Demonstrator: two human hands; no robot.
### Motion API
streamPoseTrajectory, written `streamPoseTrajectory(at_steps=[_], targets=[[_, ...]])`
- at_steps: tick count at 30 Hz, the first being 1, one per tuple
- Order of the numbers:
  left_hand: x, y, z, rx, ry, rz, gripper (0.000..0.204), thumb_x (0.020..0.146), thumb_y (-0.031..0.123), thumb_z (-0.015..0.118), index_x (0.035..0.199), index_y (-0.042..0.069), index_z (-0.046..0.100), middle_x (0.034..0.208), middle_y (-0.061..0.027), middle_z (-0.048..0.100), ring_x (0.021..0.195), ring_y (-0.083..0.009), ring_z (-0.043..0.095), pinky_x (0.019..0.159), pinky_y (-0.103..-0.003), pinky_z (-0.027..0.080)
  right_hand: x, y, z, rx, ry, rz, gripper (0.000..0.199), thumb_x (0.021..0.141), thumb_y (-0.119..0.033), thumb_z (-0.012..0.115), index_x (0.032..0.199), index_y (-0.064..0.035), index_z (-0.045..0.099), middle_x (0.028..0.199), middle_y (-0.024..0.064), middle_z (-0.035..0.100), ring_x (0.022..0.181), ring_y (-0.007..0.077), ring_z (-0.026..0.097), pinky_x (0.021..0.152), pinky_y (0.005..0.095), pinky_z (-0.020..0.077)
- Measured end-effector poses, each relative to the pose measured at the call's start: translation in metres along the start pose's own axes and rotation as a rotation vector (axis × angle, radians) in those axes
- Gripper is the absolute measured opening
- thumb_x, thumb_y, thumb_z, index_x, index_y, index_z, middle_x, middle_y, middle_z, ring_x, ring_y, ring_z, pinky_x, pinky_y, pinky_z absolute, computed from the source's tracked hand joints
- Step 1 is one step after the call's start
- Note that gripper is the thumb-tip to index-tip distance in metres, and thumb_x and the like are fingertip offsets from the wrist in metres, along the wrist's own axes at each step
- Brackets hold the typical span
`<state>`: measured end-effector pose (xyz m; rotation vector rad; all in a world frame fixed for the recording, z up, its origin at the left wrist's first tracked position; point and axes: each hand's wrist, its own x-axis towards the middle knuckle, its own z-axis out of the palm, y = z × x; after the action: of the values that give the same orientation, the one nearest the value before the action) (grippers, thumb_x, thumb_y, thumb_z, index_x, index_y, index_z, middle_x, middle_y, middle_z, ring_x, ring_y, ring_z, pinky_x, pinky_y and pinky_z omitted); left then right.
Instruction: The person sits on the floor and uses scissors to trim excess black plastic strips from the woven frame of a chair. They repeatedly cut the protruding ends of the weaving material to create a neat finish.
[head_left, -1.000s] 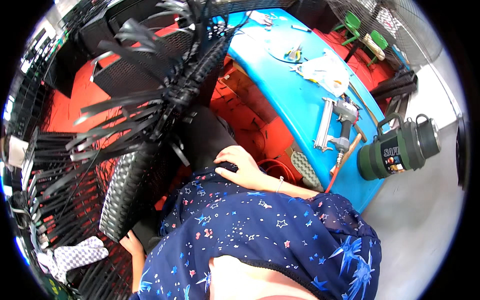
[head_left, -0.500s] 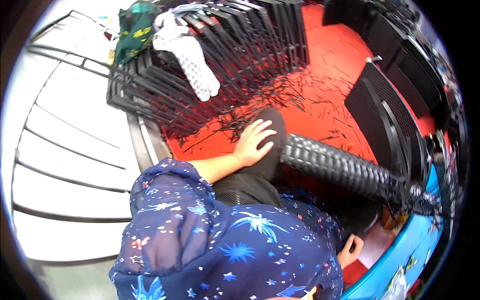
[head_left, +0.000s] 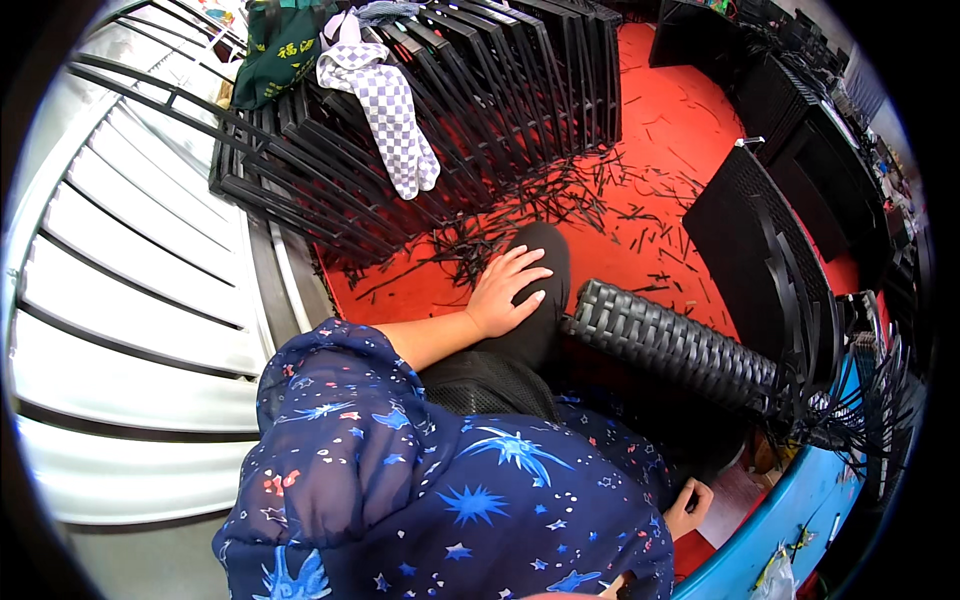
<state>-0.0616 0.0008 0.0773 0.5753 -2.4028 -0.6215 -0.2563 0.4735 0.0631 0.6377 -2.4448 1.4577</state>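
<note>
My left hand (head_left: 507,293) lies flat on my black-trousered knee (head_left: 545,250), fingers stretched and a little apart, holding nothing. Down at the lower right, my right hand (head_left: 688,508) rests beside my thigh with its fingers curled in. I see nothing in its grip, though part of the hand is hidden by my dark blue patterned top (head_left: 500,510). A thick roll-shaped piece woven from flat black strips (head_left: 680,345) slants across to the right of my knee, apart from both hands. Loose strip ends (head_left: 860,415) fan out from its far right end.
Black metal frames (head_left: 500,90) stand in a row ahead, a checked cloth sleeve (head_left: 390,120) and green bag (head_left: 280,50) on them. Cut black strips litter the red floor (head_left: 675,110). A woven black panel (head_left: 750,220), blue curved rim (head_left: 790,520) and white slatted surface (head_left: 130,360) flank me.
The view has shifted slightly and is sharper. My left hand stays on the knee; my right hand stays curled low at the right, looking a little lower and further left.
</note>
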Motion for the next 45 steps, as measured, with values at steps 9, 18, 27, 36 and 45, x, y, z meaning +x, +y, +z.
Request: streamPoseTrajectory(at_steps=[9,18,27,36,45], targets=[[-0.002,-0.001,0.003,0.010,0.011,0.002,0.038,0.098,0.035,0.061,0.132,0.017,0.065,0.156,-0.0088,0.048,0.149,-0.0362,0.035,0.122,-0.055,0.026,-0.001,-0.003,-0.001,-0.007,0.001,0.035,0.010,0.097,-0.004,0.066,0.092,0.0017,0.059,0.096,0.0093,0.061,0.093,0.0222,0.057,0.089,0.0325,0.0447],[0.001,0.001,0.000,0.034,-0.025,0.010,0.039,0.099,0.030,0.061,0.135,0.015,0.064,0.158,-0.0108,0.046,0.150,-0.0373,0.033,0.122,-0.052,0.028,0.000,-0.005,0.002,0.048,0.008,0.024,0.008,0.096,0.000,0.066,0.092,0.0020,0.059,0.096,0.0093,0.060,0.093,0.0221,0.057,0.091,0.0327,0.0447],[-0.002,0.001,-0.001,0.016,-0.014,-0.001,0.039,0.098,0.031,0.062,0.134,0.016,0.065,0.156,-0.0103,0.048,0.148,-0.0374,0.036,0.121,-0.052,0.029,0.001,-0.011,0.002,0.047,0.006,0.007,0.006,0.094,0.002,0.066,0.092,0.0009,0.060,0.095,0.0093,0.060,0.093,0.0228,0.057,0.090,0.0329,0.0455],[0.023,0.020,-0.002,0.023,0.030,0.198,0.045,0.083,0.008,0.064,0.128,0.006,0.065,0.143,-0.0164,0.057,0.136,-0.0391,0.049,0.116,-0.048,0.037,0.006,-0.028,0.008,-0.035,0.143,-0.059,0.010,0.080,-0.001,0.078,0.083,-0.0054,0.069,0.086,0.0107,0.068,0.086,0.0288,0.066,0.081,0.0384,0.0506],[0.027,-0.123,0.025,0.031,0.110,0.058,0.030,0.097,0.019,0.063,0.116,-0.004,0.068,0.118,-0.0198,0.068,0.112,-0.0355,0.061,0.102,-0.050,0.045,0.062,-0.029,0.034,0.016,0.119,-0.131,0.007,0.084,-0.015,0.076,0.086,-0.0096,0.071,0.090,0.0038,0.068,0.091,0.0257,0.064,0.085,0.0380,0.0490]])
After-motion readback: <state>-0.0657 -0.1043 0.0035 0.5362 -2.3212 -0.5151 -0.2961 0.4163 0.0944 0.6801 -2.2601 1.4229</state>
